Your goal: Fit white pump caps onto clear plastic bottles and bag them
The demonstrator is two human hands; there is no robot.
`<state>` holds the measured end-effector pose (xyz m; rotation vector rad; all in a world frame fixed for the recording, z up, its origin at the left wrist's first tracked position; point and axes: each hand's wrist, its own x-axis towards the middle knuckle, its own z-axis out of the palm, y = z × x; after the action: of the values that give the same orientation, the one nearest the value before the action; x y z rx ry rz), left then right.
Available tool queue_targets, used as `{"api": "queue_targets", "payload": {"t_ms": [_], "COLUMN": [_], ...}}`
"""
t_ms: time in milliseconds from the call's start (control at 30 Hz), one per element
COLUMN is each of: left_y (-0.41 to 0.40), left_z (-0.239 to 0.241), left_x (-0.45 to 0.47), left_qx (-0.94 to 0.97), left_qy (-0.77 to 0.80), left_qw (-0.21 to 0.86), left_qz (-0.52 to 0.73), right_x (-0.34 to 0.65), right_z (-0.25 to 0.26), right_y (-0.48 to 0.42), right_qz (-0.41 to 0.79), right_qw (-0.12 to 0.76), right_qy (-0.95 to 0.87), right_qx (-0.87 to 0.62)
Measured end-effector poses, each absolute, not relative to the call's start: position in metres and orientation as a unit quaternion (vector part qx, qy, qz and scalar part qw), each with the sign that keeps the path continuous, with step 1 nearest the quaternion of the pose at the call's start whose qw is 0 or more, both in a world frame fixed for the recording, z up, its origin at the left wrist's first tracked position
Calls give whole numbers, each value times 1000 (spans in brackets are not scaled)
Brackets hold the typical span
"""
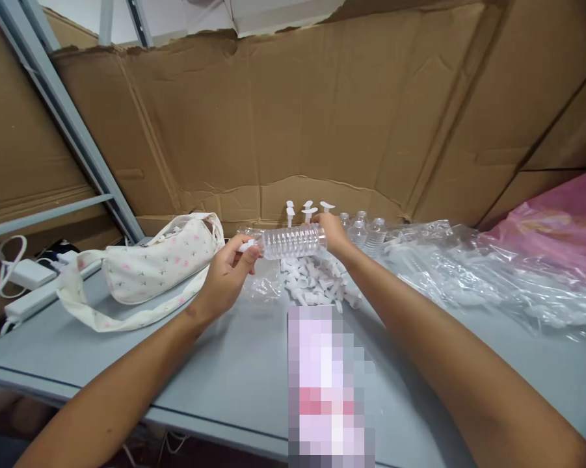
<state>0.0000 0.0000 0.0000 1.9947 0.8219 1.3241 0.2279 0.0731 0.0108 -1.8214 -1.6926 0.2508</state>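
A small clear ribbed plastic bottle (293,241) is held sideways above the grey table (224,377). My left hand (227,276) pinches the white cap end of the bottle, fingers closed round it. My right hand (332,233) grips the bottle's base end. Below the bottle lies a heap of white pump caps (317,283). Behind it stand several clear bottles (363,231), some with white pump tops (308,211).
A white floral bag (156,260) with a strap lies at the left. Crumpled clear plastic bags (468,273) and a pink bag (560,227) cover the right. A power strip and charger (29,279) sit far left. Cardboard walls stand behind. A blurred-out object (329,390) lies near the front edge.
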Motion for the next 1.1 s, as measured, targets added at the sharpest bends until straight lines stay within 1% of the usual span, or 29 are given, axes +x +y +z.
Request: {"api": "queue_targets", "payload": {"t_ms": [167,267,333,400,433,500,600,633,700,800,933,1033,1100], "left_y": [-2,-2,-2,-2,-2,-6,-14,-17,-22,-29,-34,-36,-36], "left_z": [1,0,-1,-4,-6,-8,-10,-10,-10,-11,-15,-17,-18], "left_x": [0,0,0,2,3,5,8,8,10,14,17,19,21], "left_qx": [758,765,782,810,826,855,889,900,923,943,946,944,936], "left_qy": [320,333,338,331,322,295,239,218,182,153,167,183,192], "left_qw": [298,282,244,182,149,92,24,10,3,8,22,70,135], "left_qz": [484,473,464,448,438,416,390,376,340,296,276,264,263], "right_x": [232,239,243,247,248,250,250,251,252,255,256,257,257], "right_z": [17,25,30,34,35,34,26,23,16,9,2,-3,-7], "right_y": [61,39,20,2,-8,-25,-47,-53,-65,-77,-87,-91,-91], "right_qz": [70,48,32,32,55,164,348,380,396,331,228,150,83], "right_qw": [291,305,327,349,357,348,256,230,214,241,266,279,278], "right_qy": [-652,-660,-663,-677,-700,-763,-796,-792,-781,-791,-816,-831,-846], "right_qx": [-696,-685,-672,-647,-615,-520,-424,-419,-432,-454,-460,-457,-447]}}
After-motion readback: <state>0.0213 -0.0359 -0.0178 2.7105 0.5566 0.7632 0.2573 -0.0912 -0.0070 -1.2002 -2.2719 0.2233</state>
